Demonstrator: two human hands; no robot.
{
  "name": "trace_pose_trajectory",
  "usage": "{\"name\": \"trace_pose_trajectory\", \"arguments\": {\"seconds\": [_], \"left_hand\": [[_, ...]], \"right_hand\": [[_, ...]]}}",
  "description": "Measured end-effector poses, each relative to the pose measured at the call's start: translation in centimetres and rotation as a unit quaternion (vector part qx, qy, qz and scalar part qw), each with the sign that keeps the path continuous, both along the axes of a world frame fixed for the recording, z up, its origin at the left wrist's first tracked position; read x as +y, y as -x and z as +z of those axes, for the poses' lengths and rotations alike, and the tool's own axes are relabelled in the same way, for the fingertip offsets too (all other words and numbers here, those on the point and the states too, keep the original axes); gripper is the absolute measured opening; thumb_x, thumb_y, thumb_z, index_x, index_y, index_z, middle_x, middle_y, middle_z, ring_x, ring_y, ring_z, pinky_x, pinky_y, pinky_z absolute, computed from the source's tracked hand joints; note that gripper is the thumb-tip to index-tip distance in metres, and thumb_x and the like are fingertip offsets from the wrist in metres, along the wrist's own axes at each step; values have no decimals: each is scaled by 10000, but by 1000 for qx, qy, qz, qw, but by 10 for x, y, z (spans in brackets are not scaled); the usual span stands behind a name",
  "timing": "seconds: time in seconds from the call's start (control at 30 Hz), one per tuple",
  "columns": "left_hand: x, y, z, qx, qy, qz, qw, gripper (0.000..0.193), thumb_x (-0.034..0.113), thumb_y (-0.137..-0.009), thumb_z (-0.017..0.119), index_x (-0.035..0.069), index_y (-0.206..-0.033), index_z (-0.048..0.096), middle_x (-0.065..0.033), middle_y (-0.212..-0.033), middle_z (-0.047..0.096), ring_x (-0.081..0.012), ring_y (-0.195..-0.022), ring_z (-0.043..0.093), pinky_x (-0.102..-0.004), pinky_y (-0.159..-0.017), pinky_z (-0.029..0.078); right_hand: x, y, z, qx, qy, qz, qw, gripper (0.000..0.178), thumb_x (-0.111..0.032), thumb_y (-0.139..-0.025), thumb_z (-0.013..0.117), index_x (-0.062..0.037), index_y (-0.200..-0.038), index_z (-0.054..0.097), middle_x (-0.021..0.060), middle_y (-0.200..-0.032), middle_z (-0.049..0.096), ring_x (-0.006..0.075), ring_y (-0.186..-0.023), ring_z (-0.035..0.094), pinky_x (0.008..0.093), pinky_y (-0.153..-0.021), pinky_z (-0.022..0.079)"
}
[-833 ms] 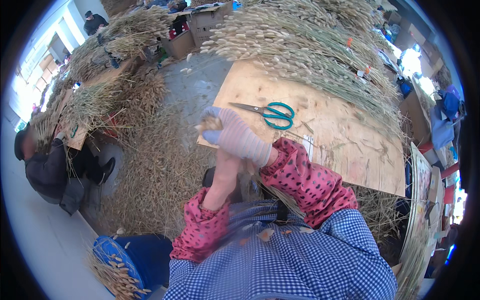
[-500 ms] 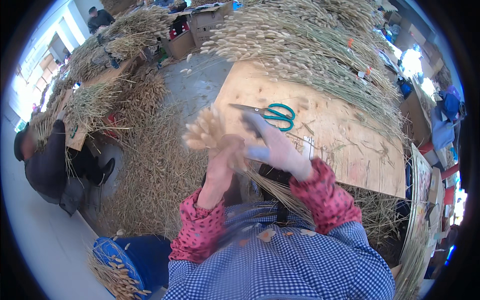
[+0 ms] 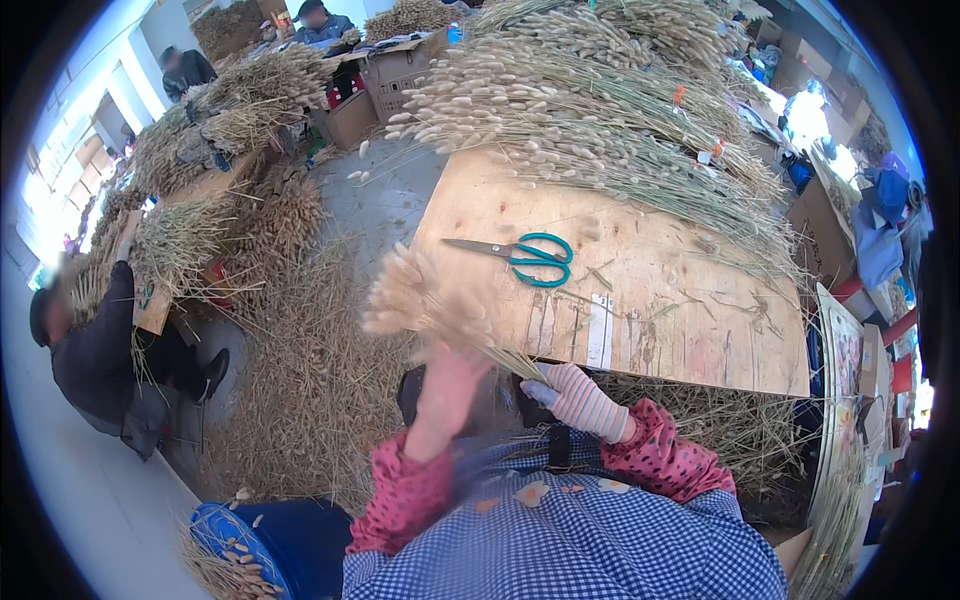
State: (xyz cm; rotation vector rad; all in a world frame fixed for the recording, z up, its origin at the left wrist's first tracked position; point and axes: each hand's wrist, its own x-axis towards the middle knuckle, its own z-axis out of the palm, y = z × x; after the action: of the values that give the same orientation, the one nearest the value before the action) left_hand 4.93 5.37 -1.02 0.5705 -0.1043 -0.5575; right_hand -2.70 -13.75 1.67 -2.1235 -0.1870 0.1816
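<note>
A bunch of dried bunny-tail grass (image 3: 425, 300) with pale fluffy heads slants across in front of me, its heads to the left. My right hand (image 3: 588, 404), in a striped glove, is closed round its stems just below the board's front edge. At the near side of the heads is my left hand (image 3: 452, 388), bare and smeared by motion, so its fingers and any grip do not show clearly. Scissors with teal handles (image 3: 540, 262) lie on the wooden board (image 3: 690, 330) beyond the bunch, blades pointing left.
Long-stemmed grass is heaped on the board's far side (image 3: 600, 130). A blue bin (image 3: 310, 545) with grass heads stands at lower left. Straw litters the floor (image 3: 310, 380). One person (image 3: 95, 350) sits working at left; others are farther back. A white ruler-like strip (image 3: 600, 335) lies near the board's edge.
My right hand has moved down toward the board's front edge and now grips the stems. The left hand has shifted slightly lower, and the bunch lies more slanted. The view has tilted a little.
</note>
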Motion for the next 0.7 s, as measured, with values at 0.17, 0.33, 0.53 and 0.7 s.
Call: {"name": "trace_pose_trajectory", "arguments": {"seconds": [0.17,0.33,0.53,0.7], "left_hand": [[-27,29,-17,-145,-127,-87,977,516,295,-936,510,-2,-1344,404,-115,-1249,540,-268,-1228,473,-381,-1023,384],[-38,13,-18,-21,10,-75,997,333,341,-936,533,27,-1039,572,-40,-806,562,-160,-771,549,-304,-774,431],[-36,9,-19,12,69,-121,990,458,347,-982,453,106,-599,382,57,-519,230,-77,-462,225,-249,-493,246],[-32,7,-10,-4,26,-54,998,531,442,-992,385,134,-562,335,48,-511,221,-87,-440,174,-260,-454,177]], "right_hand": [[-1,-4,-13,87,-105,24,990,267,-220,-911,521,27,-977,600,119,-715,576,206,-630,547,330,-623,459],[2,-7,-15,150,-128,55,979,253,-203,-891,545,25,-979,607,116,-717,578,198,-622,541,321,-611,456],[-6,9,-22,192,-28,50,980,287,-240,-846,595,13,-982,610,170,-775,624,260,-691,601,349,-664,477],[-42,53,-19,137,199,-24,970,367,-322,-768,663,-33,-990,620,221,-832,646,385,-815,633,433,-720,498]]}}
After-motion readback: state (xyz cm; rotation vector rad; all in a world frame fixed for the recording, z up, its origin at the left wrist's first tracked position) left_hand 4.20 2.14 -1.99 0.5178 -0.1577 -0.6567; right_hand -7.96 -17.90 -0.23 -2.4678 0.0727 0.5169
